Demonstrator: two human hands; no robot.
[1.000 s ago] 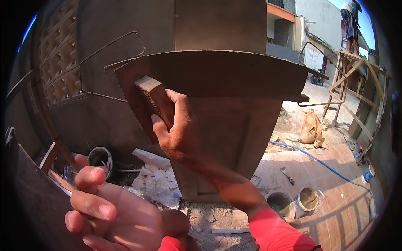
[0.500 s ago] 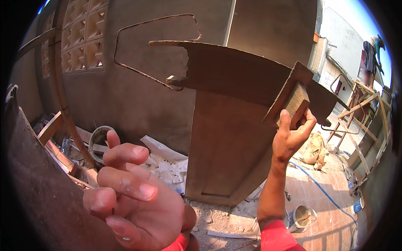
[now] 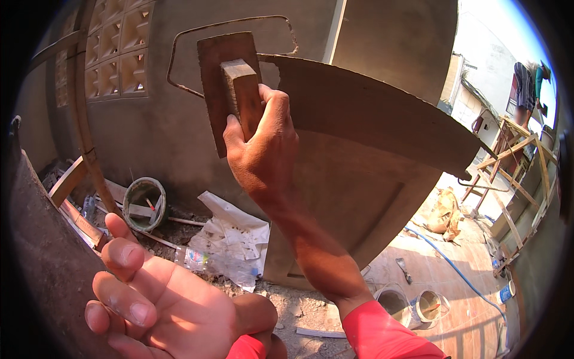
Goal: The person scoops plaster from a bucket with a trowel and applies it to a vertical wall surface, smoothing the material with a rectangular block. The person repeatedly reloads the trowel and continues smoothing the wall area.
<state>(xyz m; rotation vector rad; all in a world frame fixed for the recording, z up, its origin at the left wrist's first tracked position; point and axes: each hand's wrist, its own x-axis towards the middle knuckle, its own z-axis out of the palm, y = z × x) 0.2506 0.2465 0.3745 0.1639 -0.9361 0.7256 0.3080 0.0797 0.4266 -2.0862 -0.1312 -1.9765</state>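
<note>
My right hand (image 3: 269,140) grips the wooden handle of a plastering float (image 3: 210,90), its fingers and thumb wrapped round the block. The float is at the left end of a grey mortar-covered ledge (image 3: 365,110), partly hiding that end. Bent wire clamps (image 3: 230,23) stick out at both ends of the ledge. Low on the left, my left hand (image 3: 179,305) is palm up with nothing in it, its fingers loosely bent and apart.
A round tub (image 3: 143,203) sits on the rubble at left, near a crumpled white sheet (image 3: 233,230). Several buckets (image 3: 427,306) and a blue hose (image 3: 451,266) lie at right. Beyond, another person (image 3: 525,90) stands above a wooden scaffold (image 3: 508,146). A wooden pole (image 3: 84,125) rises at left.
My right hand has carried the float from the right part of the ledge to its left end. My left hand has dropped lower and to the left, its fingers opening somewhat.
</note>
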